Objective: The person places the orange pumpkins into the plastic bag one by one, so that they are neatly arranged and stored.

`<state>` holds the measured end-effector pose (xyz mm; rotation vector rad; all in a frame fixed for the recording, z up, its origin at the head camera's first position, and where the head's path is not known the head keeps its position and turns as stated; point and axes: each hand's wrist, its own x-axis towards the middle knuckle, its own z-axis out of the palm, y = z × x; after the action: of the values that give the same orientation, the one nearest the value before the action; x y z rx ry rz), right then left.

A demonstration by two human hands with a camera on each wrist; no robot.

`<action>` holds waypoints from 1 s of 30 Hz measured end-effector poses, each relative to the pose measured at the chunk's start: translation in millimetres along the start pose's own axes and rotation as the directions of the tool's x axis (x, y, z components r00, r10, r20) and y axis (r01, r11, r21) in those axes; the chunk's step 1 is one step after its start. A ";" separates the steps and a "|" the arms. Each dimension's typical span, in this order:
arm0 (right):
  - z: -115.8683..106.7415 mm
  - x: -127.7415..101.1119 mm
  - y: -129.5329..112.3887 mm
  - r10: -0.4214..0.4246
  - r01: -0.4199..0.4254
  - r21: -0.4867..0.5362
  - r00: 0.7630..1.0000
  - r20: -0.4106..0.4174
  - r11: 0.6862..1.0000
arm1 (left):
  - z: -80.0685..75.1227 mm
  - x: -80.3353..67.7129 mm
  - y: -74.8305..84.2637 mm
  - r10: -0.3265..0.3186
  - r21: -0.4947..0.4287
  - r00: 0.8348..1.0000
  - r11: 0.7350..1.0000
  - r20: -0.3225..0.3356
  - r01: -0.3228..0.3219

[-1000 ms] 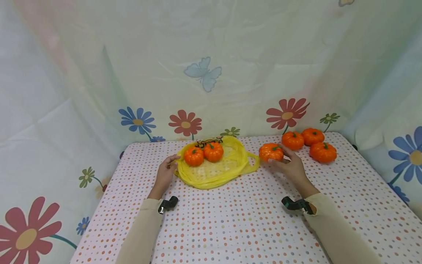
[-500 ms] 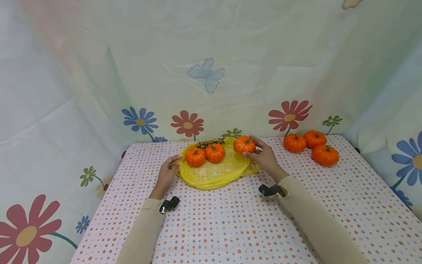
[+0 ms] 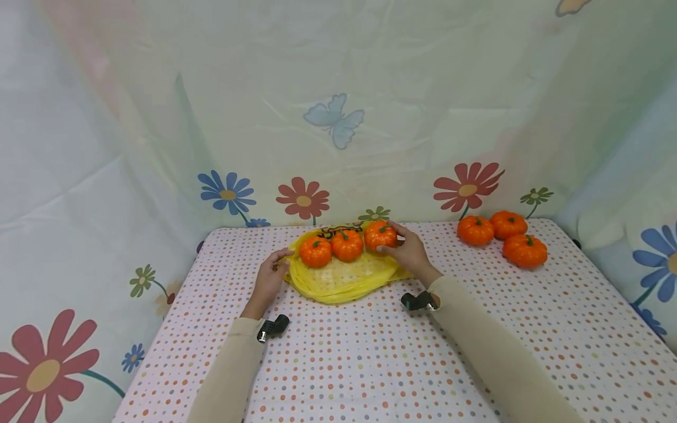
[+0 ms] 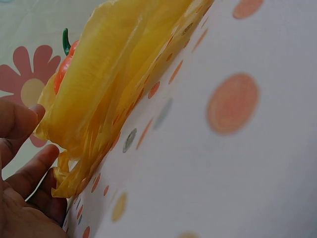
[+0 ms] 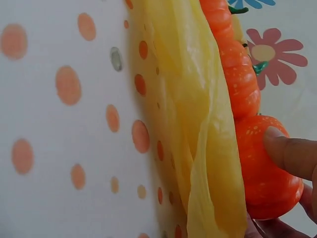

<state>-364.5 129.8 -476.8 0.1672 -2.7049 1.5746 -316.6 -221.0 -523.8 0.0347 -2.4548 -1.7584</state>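
Right hand [image 3: 409,254] grips third pumpkin [image 3: 379,235], fingers curled round it, low over the bag [image 3: 338,279] beside two pumpkins [image 3: 331,247] already there. Left hand [image 3: 270,277] pinches bag rim. Three pumpkins [image 3: 502,236] remain on surface [image 3: 370,358], far right.

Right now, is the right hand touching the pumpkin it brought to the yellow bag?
Touching: the right wrist view shows a fingertip of the right hand pressed against the pumpkin.

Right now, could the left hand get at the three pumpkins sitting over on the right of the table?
Probably not easily: the left hand pinches the yellow bag at its left edge, and the three loose pumpkins lie far across the table, beyond the bag and the right hand.
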 end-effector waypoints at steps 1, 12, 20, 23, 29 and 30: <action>1.6 0.0 0.7 -0.007 0.007 -0.003 1.000 -0.003 1.000 | 0.0 0.2 -0.3 0.000 0.001 1.000 1.000 -0.001 0.000; 10.2 1.1 1.3 0.013 -0.013 -0.118 1.000 -0.008 0.993 | 0.3 -0.9 0.7 -0.007 0.011 1.000 1.000 -0.009 0.007; 8.9 4.3 3.2 0.021 -0.021 -0.150 1.000 -0.003 0.989 | 0.8 1.5 -0.2 0.001 0.000 1.000 1.000 -0.009 -0.001; 8.8 3.4 2.4 0.012 -0.013 -0.161 1.000 -0.005 0.987 | 1.4 1.8 -0.4 0.005 0.001 1.000 1.000 -0.001 -0.005; 5.3 -3.8 -5.7 0.007 -0.008 -0.189 1.000 -0.006 0.982 | 1.0 -0.6 1.1 0.007 0.004 1.000 1.000 -0.006 -0.007; 3.6 -5.9 -7.5 0.006 -0.007 -0.187 1.000 -0.004 0.982 | 0.9 -0.9 1.2 0.005 0.002 1.000 1.000 -0.007 -0.005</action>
<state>-357.8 123.6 -472.4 0.1539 -2.8330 1.3101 -315.8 -219.7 -523.0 0.0353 -2.4494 -1.7506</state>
